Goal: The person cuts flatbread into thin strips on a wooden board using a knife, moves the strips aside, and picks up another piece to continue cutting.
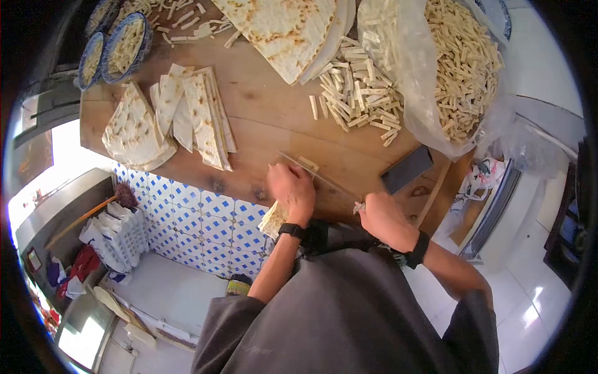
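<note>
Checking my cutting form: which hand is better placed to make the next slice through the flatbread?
Right hand: it grips the knife, its blade beside the left hand, which pins the flatbread stack.

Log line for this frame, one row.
left hand: holding flatbread stack | right hand: gripping knife | cut strips: piled on board

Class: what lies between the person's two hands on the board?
In the head view, a knife runs from the right hand, which grips it, to the left hand, which holds a flatbread stack.
</note>
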{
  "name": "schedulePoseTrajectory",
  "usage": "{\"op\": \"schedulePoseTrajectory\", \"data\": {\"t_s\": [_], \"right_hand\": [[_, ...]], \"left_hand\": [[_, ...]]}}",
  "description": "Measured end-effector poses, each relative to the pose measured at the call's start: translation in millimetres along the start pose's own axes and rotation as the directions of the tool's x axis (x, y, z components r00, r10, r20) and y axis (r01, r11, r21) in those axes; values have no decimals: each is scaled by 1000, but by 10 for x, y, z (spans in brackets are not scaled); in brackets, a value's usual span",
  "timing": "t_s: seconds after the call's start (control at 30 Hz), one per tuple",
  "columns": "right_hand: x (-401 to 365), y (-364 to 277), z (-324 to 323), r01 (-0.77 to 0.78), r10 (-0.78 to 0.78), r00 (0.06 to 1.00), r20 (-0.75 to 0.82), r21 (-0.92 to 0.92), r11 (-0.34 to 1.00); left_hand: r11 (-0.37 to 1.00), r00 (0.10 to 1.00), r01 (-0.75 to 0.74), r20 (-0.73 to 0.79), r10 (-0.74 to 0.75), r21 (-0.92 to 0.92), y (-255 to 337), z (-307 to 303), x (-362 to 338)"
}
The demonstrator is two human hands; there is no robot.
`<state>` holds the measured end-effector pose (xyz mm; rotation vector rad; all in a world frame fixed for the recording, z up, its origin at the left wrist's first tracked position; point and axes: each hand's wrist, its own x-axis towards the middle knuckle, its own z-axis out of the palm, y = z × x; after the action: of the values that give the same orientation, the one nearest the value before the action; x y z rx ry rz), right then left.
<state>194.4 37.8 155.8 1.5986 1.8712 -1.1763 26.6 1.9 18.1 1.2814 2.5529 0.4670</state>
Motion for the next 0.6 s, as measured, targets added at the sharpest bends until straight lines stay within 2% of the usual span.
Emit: {"op": "schedulePoseTrajectory", "data": {"t_s": [0.03,0.13,0.2,0.33,0.4,0.53,0.6], "right_hand": [[24,-12,6,-13,13,1000,7,-1,1000],[96,-49,54,-18,19,999,42,-35,999],[176,-103,94,-18,18,1000,-21,3,1000],[452,-264,304,-48,48,999,-12,-9,999],[509,-204,466,-11,8,989,-149,-20,1000],[534,-121,633,56,-61,978,-198,-33,998],[498,-176,611,-30,35,985,-171,30,999]], "left_hand": [[1000,999,-16,-29,17,10,-11,15,4],[999,999,9,43,-7,-35,-6,-23,13],[999,999,16,50,-15,-30,0,-33,26],[999,998,34,61,-34,-9,11,-35,40],[1000,999,27,48,-26,-7,0,-14,43],[999,1000,-18,-1,18,-37,20,-40,26],[999,1000,-22,-10,21,-25,6,-30,10]]}}
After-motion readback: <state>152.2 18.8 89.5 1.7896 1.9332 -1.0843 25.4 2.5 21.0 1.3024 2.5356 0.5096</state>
